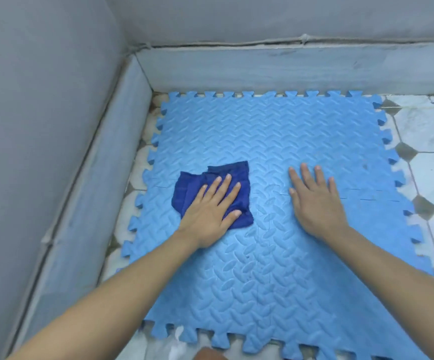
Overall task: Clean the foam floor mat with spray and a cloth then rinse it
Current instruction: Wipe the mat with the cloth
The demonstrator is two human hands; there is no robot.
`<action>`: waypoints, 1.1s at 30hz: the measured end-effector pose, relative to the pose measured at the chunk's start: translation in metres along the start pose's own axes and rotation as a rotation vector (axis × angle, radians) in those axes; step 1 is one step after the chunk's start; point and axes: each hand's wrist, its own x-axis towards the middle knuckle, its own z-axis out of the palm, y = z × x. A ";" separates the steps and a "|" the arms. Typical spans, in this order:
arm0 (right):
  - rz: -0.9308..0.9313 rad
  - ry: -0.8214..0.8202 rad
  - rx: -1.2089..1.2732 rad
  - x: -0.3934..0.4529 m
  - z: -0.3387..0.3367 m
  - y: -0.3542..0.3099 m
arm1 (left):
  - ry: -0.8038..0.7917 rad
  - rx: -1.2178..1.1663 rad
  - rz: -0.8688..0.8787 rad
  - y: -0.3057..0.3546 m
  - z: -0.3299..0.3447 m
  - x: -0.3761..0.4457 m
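A light blue foam floor mat [275, 141], made of interlocking tiles with puzzle-tooth edges and a raised leaf-like pattern, is lying flat and filling most of the view from the centre down to six o'clock. Thin seams are showing where the tiles join across its middle.

A dark blue cloth [236, 175], crumpled and partly folded, is sitting on the mat just toward nine o'clock of centre. The left hand [210, 206] is pressing down on the cloth with the palm flat and the fingers spread open, not curled around the fabric; the fingertips are pointing toward one o'clock. Cloth is showing beyond the fingers at twelve, nine and three o'clock of the hand.

The right hand [314, 201] is resting directly on the bare mat toward three o'clock of centre, also flat and open, fingers spread and pointing toward twelve o'clock, holding nothing. The two hands are apart, with a strip of bare mat between them. Both bare forearms are reaching in from the lower corners.

A white tiled floor [429, 167] with small dark diamond insets is showing around the mat, widest at three o'clock. A low grey ledge [262, 71] is running along twelve o'clock and nine o'clock, with grey walls [41, 100] rising behind it.
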 end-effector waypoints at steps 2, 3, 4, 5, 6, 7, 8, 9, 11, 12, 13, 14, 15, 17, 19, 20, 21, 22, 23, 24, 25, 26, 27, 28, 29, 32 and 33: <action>-0.002 -0.012 -0.012 -0.008 0.010 -0.013 | 0.000 0.040 -0.029 -0.031 0.004 -0.040; 0.018 -0.025 -0.004 -0.008 0.009 -0.013 | 0.011 0.049 -0.093 -0.050 0.004 -0.057; 0.015 -0.035 -0.009 -0.007 0.009 -0.010 | 0.020 0.053 -0.176 -0.071 0.004 -0.073; 0.002 -0.041 -0.029 -0.007 0.008 -0.008 | 0.026 0.049 -0.255 -0.088 0.003 -0.086; -0.011 -0.054 -0.046 -0.007 0.006 -0.006 | 0.023 0.039 -0.312 -0.101 0.002 -0.096; -0.018 -0.075 -0.051 -0.006 0.005 -0.006 | 0.014 0.033 -0.333 -0.107 0.002 -0.104; -0.020 -0.093 -0.051 -0.005 0.005 -0.007 | 0.002 0.041 -0.315 -0.106 0.004 -0.112; -0.017 -0.103 -0.054 -0.005 0.003 -0.009 | -0.022 0.064 -0.260 -0.100 0.006 -0.120; 0.000 -0.104 -0.057 -0.005 0.002 -0.011 | -0.077 0.127 -0.050 -0.077 0.014 -0.138; 0.011 -0.101 -0.061 -0.005 0.002 -0.011 | -0.086 0.159 0.080 -0.064 0.019 -0.145; 0.020 -0.100 -0.066 -0.006 0.002 -0.011 | -0.083 0.178 0.202 -0.050 0.022 -0.149; 0.023 -0.100 -0.074 -0.007 0.002 -0.011 | -0.079 0.182 0.308 -0.035 0.026 -0.150; 0.022 -0.103 -0.080 -0.008 0.001 -0.011 | -0.080 0.189 0.407 -0.021 0.030 -0.148; 0.013 -0.110 -0.091 -0.007 0.000 -0.012 | -0.088 0.218 0.584 0.005 0.038 -0.141; 0.004 -0.126 -0.086 -0.007 -0.001 -0.012 | -0.112 0.230 0.690 0.018 0.041 -0.131; -0.001 -0.135 -0.074 -0.007 -0.002 -0.010 | -0.113 0.229 0.711 0.018 0.040 -0.123; -0.011 -0.146 -0.051 -0.007 -0.004 -0.008 | -0.101 0.225 0.698 0.013 0.038 -0.114; -0.027 -0.159 -0.017 -0.008 -0.007 -0.006 | -0.078 0.216 0.645 0.006 0.034 -0.104; -0.043 -0.169 0.015 -0.010 -0.010 -0.002 | -0.051 0.202 0.559 -0.004 0.029 -0.092; -0.055 -0.167 0.031 -0.015 -0.013 0.004 | -0.029 0.186 0.463 -0.015 0.022 -0.080; -0.055 -0.148 0.029 -0.022 -0.015 0.012 | -0.019 0.182 0.381 -0.026 0.015 -0.069; -0.038 -0.117 0.017 -0.031 -0.016 0.025 | -0.018 0.191 0.326 -0.034 0.010 -0.060; -0.003 -0.078 0.005 -0.042 -0.016 0.040 | -0.024 0.205 0.295 -0.039 0.006 -0.053; 0.042 -0.037 -0.005 -0.053 -0.016 0.058 | -0.030 0.211 0.273 -0.041 0.005 -0.050; 0.090 -0.004 -0.012 -0.065 -0.016 0.076 | -0.032 0.203 0.255 -0.040 0.004 -0.049; 0.160 0.016 0.049 -0.096 -0.012 0.120 | -0.044 0.203 0.344 -0.021 0.010 -0.058; 0.157 0.023 0.104 -0.102 -0.010 0.128 | -0.057 0.224 0.452 -0.008 0.014 -0.062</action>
